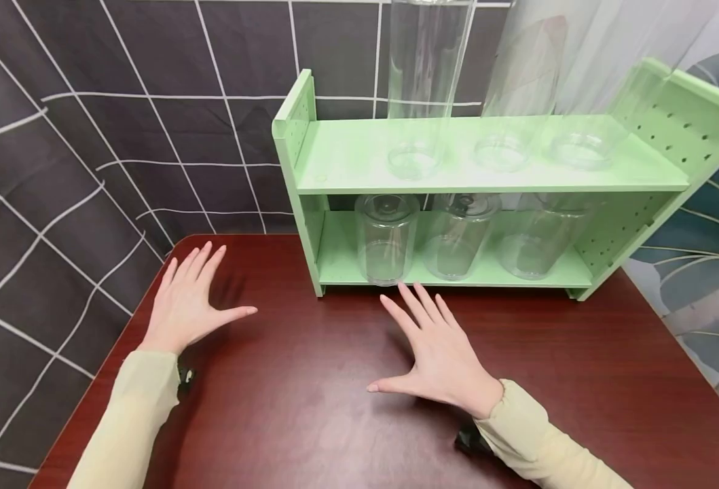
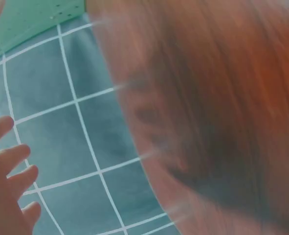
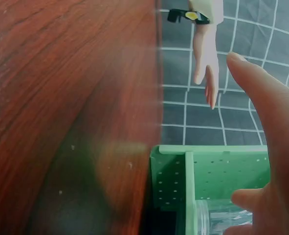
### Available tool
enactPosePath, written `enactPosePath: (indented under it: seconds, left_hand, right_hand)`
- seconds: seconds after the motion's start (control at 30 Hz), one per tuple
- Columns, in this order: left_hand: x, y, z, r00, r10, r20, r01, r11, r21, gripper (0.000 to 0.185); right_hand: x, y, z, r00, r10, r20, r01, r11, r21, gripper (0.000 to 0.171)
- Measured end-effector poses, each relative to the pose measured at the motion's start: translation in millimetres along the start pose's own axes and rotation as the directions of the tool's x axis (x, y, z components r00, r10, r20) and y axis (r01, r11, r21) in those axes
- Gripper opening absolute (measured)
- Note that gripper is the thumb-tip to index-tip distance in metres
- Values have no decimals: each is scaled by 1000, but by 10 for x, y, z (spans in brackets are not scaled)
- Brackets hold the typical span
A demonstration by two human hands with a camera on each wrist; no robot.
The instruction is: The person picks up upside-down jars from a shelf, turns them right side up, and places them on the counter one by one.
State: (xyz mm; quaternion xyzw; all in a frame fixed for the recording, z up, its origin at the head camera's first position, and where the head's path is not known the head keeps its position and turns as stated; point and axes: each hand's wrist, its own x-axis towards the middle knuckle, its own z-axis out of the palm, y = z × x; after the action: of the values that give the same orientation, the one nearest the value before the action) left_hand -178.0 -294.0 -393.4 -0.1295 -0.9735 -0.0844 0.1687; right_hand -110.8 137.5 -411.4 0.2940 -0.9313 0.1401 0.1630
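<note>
Jars stand on a green rack (image 1: 347, 163) at the far edge of a dark red table (image 1: 310, 407); the one nearest the hands, the leftmost short jar (image 1: 387, 239) on the lower shelf, sits just at 12 o'clock from the right fingertips and apart from them.

At the left, the left hand (image 1: 188, 302) lies palm down on the table near its far left corner, fingers straight and spread, thumb out toward 3 o'clock. It holds nothing. The rack's left wall stands at about 2 o'clock from it, well apart. The left wrist view is blurred and shows only fingertips beside the table edge.

Toward the middle, the right hand (image 1: 438, 356) is flat on the table too, fingers fanned, thumb toward 9 o'clock, holding nothing.

On the lower shelf two more short jars (image 1: 457, 238) stand to the right of the first. The top shelf bears three tall clear tubes (image 1: 423, 88).
</note>
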Motion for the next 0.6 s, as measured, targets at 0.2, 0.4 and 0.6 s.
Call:
enactPosePath:
  seconds: [0.2,0.4,0.6]
  left_hand:
    - [65,133,-13,998,-33,-55,30,998,-55,119]
    - [163,325,-25,992,-45,-118,29,990,-139,114]
    - [229,542,-4,981,-83,-177,31,960,-279,110]
  right_hand:
    - [26,22,-99,1000,-5,-30,6,999,45,124]
    - [70,60,-238,996,14,-88,-5,995,97,121]
    - [118,104,-388,991,67,-114,-52,990,134,114]
